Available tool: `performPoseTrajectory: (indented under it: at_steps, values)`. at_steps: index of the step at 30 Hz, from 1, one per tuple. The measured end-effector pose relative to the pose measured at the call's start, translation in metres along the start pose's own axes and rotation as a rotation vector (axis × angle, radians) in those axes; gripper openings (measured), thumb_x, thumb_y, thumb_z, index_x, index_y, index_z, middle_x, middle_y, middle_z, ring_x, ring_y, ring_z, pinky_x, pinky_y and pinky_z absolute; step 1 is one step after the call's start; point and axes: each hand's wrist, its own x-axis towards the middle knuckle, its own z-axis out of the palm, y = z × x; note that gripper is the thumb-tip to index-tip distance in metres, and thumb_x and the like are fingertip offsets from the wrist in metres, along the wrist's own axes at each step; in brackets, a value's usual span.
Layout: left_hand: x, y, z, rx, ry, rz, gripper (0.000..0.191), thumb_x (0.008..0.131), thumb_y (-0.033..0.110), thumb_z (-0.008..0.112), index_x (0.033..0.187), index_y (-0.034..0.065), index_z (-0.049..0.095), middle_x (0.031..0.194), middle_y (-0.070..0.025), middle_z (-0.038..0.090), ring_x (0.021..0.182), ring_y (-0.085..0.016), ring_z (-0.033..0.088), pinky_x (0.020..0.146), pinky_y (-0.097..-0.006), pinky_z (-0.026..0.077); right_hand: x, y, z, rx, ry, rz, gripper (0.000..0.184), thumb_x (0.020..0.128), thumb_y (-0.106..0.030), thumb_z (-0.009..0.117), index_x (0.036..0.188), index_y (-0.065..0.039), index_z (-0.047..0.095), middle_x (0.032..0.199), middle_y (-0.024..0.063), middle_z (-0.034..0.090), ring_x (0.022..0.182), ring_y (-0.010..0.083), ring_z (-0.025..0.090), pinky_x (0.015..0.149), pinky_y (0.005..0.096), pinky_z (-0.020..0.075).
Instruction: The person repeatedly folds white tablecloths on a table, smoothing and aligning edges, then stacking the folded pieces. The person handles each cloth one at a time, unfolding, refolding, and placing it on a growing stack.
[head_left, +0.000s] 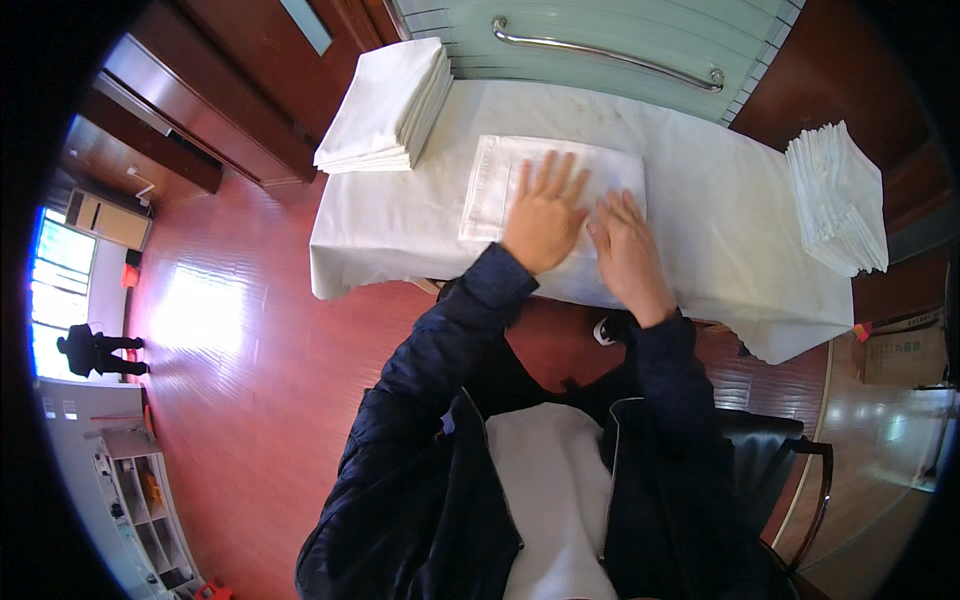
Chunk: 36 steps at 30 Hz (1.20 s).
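A folded white cloth (491, 184) lies on the table in front of me, its hemmed edge towards the left. My left hand (546, 217) is over its middle, palm down with the fingers apart. Beside it, my right hand (628, 251) reaches over the cloth's near right part, fingers extended and close together. Neither hand grips anything; whether the palms press on the cloth or hover just above is hard to tell. A stack of larger folded white cloths (390, 105) sits at the table's left end. A tall pile of folded white cloths (840, 199) stands at the right end.
A white tablecloth (720, 210) covers the table. Behind it, a metal handrail (607, 54) runs along a pale green panel. A black chair (757, 457) is at my lower right. Far left, a person (97, 351) stands near the window; a shelf unit (146, 495) stands below.
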Motion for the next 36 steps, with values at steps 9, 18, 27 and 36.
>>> performPoseTrajectory:
  at_steps: [9, 18, 27, 36]
  values:
    - [0.015, -0.045, 0.029, 0.25, -0.025, -0.226, 0.076, 0.095, 0.062, 0.056, 0.15, 0.0101, 0.05, 0.159, -0.0198, 0.042, 0.148, -0.038, 0.037, 0.121, -0.0594, 0.023, 0.06, 0.058, 0.043, -0.239, 0.046, 0.116, 0.07, 0.101, -0.056, 0.051, 0.148, -0.003, 0.049, 0.159, 0.0226, 0.039, 0.149, 0.0415, 0.031, 0.122, 0.057, 0.0216]
    - [-0.013, -0.104, -0.021, 0.102, 0.184, -0.316, 0.062, 0.091, 0.043, 0.069, 0.136, 0.0008, 0.059, 0.135, -0.022, 0.061, 0.129, -0.04, 0.053, 0.111, -0.0493, 0.038, 0.063, 0.066, 0.034, -0.289, 0.044, 0.243, 0.083, 0.099, -0.066, 0.047, 0.153, -0.004, 0.044, 0.163, 0.0207, 0.034, 0.155, 0.0411, 0.017, 0.122, 0.065, 0.007]
    - [-0.061, -0.066, -0.067, -0.036, 0.071, -0.64, 0.067, 0.079, 0.028, 0.084, 0.129, -0.0087, 0.06, 0.082, -0.0158, 0.073, 0.069, -0.03, 0.071, 0.066, -0.0393, 0.055, 0.021, -0.048, 0.053, -0.041, -0.01, -0.241, 0.086, 0.089, -0.059, 0.067, 0.14, 0.009, 0.053, 0.147, 0.0288, 0.049, 0.143, 0.0481, 0.037, 0.12, 0.0623, 0.0222]
    - [-0.047, -0.088, -0.071, -0.603, 0.078, -0.842, 0.072, 0.079, 0.003, 0.078, 0.139, -0.0172, 0.044, 0.081, -0.0146, 0.072, 0.065, -0.017, 0.065, 0.058, -0.0277, 0.052, 0.03, -0.108, 0.09, -0.314, 0.082, -0.243, 0.076, 0.085, -0.045, 0.075, 0.131, 0.013, 0.055, 0.134, 0.042, 0.053, 0.132, 0.0528, 0.049, 0.115, 0.0584, 0.0338]
